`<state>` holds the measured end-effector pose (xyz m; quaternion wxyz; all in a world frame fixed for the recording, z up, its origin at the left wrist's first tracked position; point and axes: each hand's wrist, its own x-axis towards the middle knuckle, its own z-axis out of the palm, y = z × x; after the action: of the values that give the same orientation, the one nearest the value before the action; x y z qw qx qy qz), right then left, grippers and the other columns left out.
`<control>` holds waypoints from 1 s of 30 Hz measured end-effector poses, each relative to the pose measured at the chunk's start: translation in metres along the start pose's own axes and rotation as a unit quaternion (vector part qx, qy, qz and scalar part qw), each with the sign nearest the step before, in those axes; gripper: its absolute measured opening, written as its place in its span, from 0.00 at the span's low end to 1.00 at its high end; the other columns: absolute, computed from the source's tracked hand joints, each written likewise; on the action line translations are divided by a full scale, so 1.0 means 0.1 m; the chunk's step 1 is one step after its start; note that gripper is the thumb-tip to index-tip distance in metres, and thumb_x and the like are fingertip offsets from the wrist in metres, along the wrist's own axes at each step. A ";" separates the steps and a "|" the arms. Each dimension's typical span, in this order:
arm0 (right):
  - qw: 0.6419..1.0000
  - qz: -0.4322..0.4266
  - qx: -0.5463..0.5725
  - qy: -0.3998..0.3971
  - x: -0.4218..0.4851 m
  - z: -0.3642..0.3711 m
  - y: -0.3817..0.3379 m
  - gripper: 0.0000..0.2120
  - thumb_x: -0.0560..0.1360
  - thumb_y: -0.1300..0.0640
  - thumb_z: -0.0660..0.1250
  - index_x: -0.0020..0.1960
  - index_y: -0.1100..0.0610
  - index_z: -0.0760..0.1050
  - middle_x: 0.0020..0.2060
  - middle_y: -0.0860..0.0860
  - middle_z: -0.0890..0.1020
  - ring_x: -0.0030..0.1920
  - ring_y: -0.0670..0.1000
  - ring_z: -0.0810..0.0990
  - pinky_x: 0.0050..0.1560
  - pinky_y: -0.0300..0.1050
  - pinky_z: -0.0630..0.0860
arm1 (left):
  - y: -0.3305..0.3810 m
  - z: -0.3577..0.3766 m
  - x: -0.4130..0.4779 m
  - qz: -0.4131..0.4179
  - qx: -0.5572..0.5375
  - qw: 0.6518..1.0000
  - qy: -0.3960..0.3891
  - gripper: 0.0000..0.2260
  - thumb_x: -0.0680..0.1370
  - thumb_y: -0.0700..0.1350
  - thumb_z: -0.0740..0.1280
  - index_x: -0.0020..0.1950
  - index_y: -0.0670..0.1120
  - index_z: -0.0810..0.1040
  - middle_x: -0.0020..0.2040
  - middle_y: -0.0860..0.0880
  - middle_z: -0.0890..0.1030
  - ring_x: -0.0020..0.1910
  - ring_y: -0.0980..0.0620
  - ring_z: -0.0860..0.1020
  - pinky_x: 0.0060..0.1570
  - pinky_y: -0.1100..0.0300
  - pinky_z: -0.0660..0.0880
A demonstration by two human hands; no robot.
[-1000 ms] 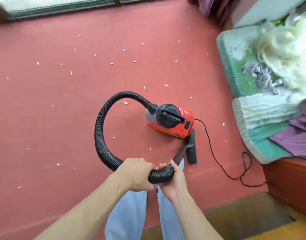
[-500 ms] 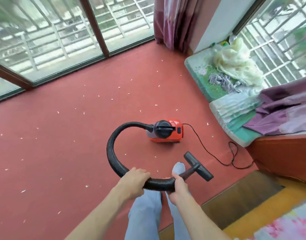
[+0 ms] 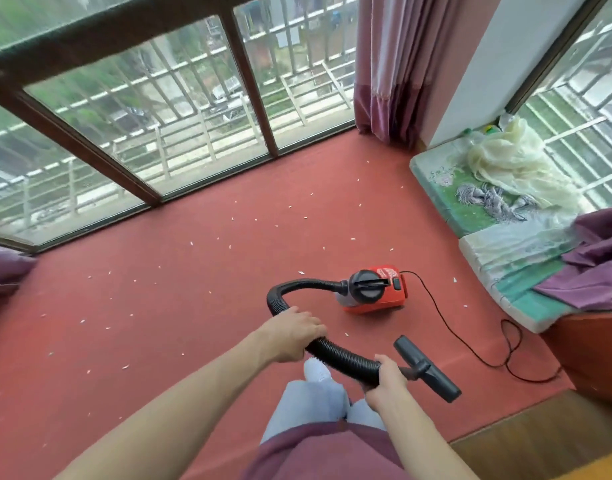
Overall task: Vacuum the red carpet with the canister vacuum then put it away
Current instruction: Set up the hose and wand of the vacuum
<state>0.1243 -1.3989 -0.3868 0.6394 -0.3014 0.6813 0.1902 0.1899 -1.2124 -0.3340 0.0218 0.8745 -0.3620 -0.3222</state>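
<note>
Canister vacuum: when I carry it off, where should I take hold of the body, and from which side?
Probably the black handle on top of the red canister vacuum, reached from straight above. The body sits upright with the handle bar facing up. The hose leaves one end and the cord the other, so both ends are cluttered.

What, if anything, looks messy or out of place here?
Small white scraps lie scattered across the red carpet. Crumpled cloths sit heaped on the cushions at right. Nothing looks damaged.
</note>
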 end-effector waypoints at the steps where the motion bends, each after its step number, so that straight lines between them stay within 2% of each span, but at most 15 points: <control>1: 1.000 0.002 0.005 -0.010 -0.03 0.01 -0.02 0.07 0.76 0.63 0.66 0.51 0.59 0.68 0.39 0.57 0.75 0.35 0.55 0.76 0.24 0.46 0.77 | -0.03 -0.09 0.01 0.003 0.011 1.000 0.002 0.12 0.73 0.36 0.64 0.55 0.46 0.76 0.54 0.48 0.80 0.58 0.46 0.76 0.60 0.52 0.69; 3: 0.999 0.009 0.029 -0.016 -0.06 0.00 -0.05 0.09 0.76 0.64 0.66 0.44 0.59 0.65 0.40 0.57 0.75 0.35 0.56 0.76 0.17 0.44 0.75 | -0.07 -0.27 0.05 0.012 0.021 1.000 0.002 0.11 0.72 0.36 0.65 0.53 0.45 0.77 0.53 0.48 0.80 0.57 0.46 0.76 0.60 0.55 0.68; 4: 0.999 0.012 0.042 -0.029 -0.07 0.01 -0.07 0.08 0.76 0.64 0.66 0.45 0.59 0.65 0.41 0.58 0.75 0.35 0.57 0.76 0.17 0.45 0.75 | -0.09 -0.35 0.08 0.015 0.027 1.000 0.006 0.11 0.72 0.36 0.66 0.53 0.45 0.77 0.52 0.48 0.80 0.57 0.46 0.76 0.59 0.55 0.68; 5: 0.997 0.012 0.053 -0.046 -0.07 0.03 -0.09 0.07 0.76 0.64 0.66 0.48 0.60 0.67 0.42 0.58 0.76 0.36 0.57 0.77 0.18 0.45 0.75 | -0.11 -0.41 0.11 0.018 0.035 0.999 0.007 0.11 0.71 0.37 0.66 0.52 0.45 0.78 0.52 0.47 0.80 0.56 0.46 0.76 0.58 0.54 0.69; 8: 0.995 0.009 0.086 -0.055 -0.07 0.08 -0.19 0.13 0.76 0.63 0.66 0.58 0.58 0.67 0.40 0.58 0.75 0.36 0.56 0.77 0.17 0.43 0.74 | -0.17 -0.63 0.22 0.032 0.048 0.998 -0.007 0.12 0.70 0.38 0.67 0.54 0.45 0.77 0.52 0.46 0.80 0.55 0.44 0.77 0.55 0.52 0.71; 10: 0.993 0.008 0.101 -0.057 -0.09 0.13 -0.27 0.12 0.76 0.62 0.65 0.58 0.56 0.68 0.39 0.58 0.75 0.35 0.56 0.76 0.17 0.42 0.73 | -0.20 -0.80 0.28 0.040 0.049 0.998 -0.023 0.12 0.70 0.39 0.68 0.53 0.45 0.77 0.50 0.46 0.81 0.52 0.44 0.77 0.50 0.53 0.72; 13: 0.988 -0.001 0.143 -0.052 -0.13 0.26 -0.31 0.09 0.77 0.62 0.63 0.55 0.56 0.68 0.38 0.57 0.74 0.35 0.54 0.74 0.19 0.39 0.74 | -0.32 -1.01 0.41 0.073 0.067 0.995 -0.027 0.08 0.68 0.42 0.68 0.46 0.45 0.75 0.45 0.46 0.81 0.45 0.43 0.78 0.41 0.55 0.71; 16: 0.976 -0.019 0.215 -0.033 -0.15 0.43 -0.24 0.10 0.76 0.62 0.64 0.56 0.57 0.66 0.40 0.57 0.74 0.36 0.55 0.74 0.20 0.40 0.75 | -0.49 -1.12 0.48 0.109 0.072 0.990 -0.057 0.07 0.68 0.43 0.68 0.44 0.48 0.73 0.45 0.47 0.81 0.46 0.43 0.79 0.43 0.52 0.76; 18: 0.967 -0.039 0.252 -0.015 -0.16 0.57 -0.10 0.12 0.76 0.62 0.65 0.57 0.56 0.67 0.45 0.56 0.76 0.37 0.54 0.75 0.18 0.43 0.75 | -0.65 -1.16 0.47 0.133 0.083 0.985 -0.069 0.07 0.70 0.43 0.68 0.46 0.47 0.74 0.48 0.47 0.81 0.48 0.43 0.79 0.45 0.52 0.76; 20: 0.955 -0.061 0.289 -0.002 -0.15 0.70 0.06 0.13 0.75 0.61 0.66 0.58 0.55 0.68 0.48 0.55 0.76 0.38 0.54 0.77 0.24 0.44 0.77 | -0.85 -1.17 0.45 0.155 0.100 0.979 -0.084 0.10 0.71 0.43 0.69 0.51 0.45 0.76 0.51 0.46 0.81 0.51 0.43 0.78 0.46 0.53 0.73; 22: 0.945 -0.064 0.319 0.016 -0.16 0.82 0.19 0.13 0.75 0.61 0.67 0.57 0.56 0.69 0.45 0.55 0.77 0.38 0.54 0.77 0.27 0.46 0.77 | -1.02 -1.20 0.45 0.177 0.116 0.971 -0.111 0.11 0.72 0.40 0.69 0.54 0.44 0.76 0.53 0.45 0.81 0.52 0.43 0.78 0.45 0.55 0.71; 26: 0.928 -0.058 0.368 0.031 -0.25 0.88 0.21 0.08 0.74 0.61 0.68 0.49 0.55 0.70 0.40 0.52 0.76 0.36 0.52 0.77 0.21 0.41 0.75 | -1.14 -1.27 0.59 0.222 0.104 0.962 -0.119 0.11 0.72 0.38 0.69 0.54 0.43 0.77 0.52 0.44 0.81 0.51 0.43 0.78 0.42 0.59 0.67; 28: 0.919 -0.056 0.389 0.040 -0.23 0.85 0.16 0.07 0.74 0.63 0.68 0.47 0.55 0.70 0.39 0.52 0.76 0.35 0.52 0.77 0.19 0.41 0.75 | -1.13 -1.31 0.74 0.248 0.114 0.955 -0.117 0.09 0.72 0.40 0.70 0.51 0.45 0.77 0.50 0.45 0.81 0.50 0.44 0.79 0.42 0.57 0.71; 30: 0.908 -0.040 0.415 0.040 -0.18 0.84 0.09 0.07 0.75 0.63 0.68 0.49 0.56 0.71 0.39 0.53 0.76 0.36 0.53 0.77 0.18 0.43 0.75 | -1.10 -1.35 0.94 0.261 0.121 0.949 -0.129 0.07 0.72 0.42 0.71 0.47 0.48 0.76 0.47 0.46 0.82 0.47 0.44 0.80 0.42 0.54 0.75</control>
<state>0.1815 -1.3353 -0.3799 0.6861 -0.0434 0.7110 -0.1479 0.3863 -1.2189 -0.3082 -0.0480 0.6963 -0.6136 -0.3692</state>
